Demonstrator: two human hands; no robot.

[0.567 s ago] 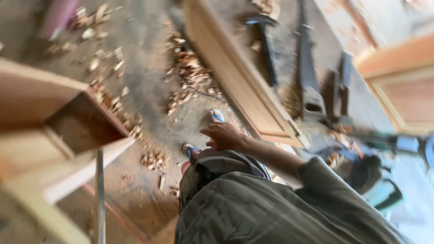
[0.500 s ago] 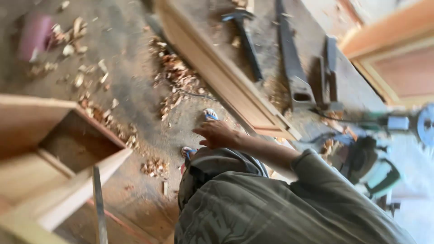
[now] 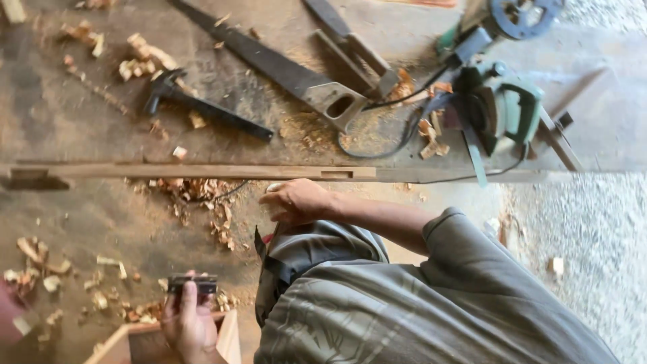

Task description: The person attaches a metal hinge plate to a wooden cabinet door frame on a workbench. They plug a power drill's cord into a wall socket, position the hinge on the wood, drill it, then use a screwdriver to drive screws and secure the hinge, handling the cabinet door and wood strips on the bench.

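Observation:
My left hand [image 3: 190, 325] comes up from the bottom edge and grips a small flat dark metal piece [image 3: 193, 283]. It holds the piece over the rim of an open wooden box [image 3: 228, 337]. My right hand [image 3: 296, 201] rests with curled fingers at the waist of my dark shorts [image 3: 306, 251], just below a long wooden strip [image 3: 202, 171]. Whether that hand holds anything is hidden. My grey-green shirt [image 3: 418, 310] fills the lower right.
On the dusty floor lie a hand saw [image 3: 283, 73], a black hammer [image 3: 202, 106], a green power tool [image 3: 502, 108] with its cord, and wood shavings [image 3: 199, 195]. Grey gravel [image 3: 593, 249] lies at the right.
The view has swung round, so the tools now lie across the top and the box sits at the bottom. My left hand with the dark piece has come into view. My right hand stays at my waist.

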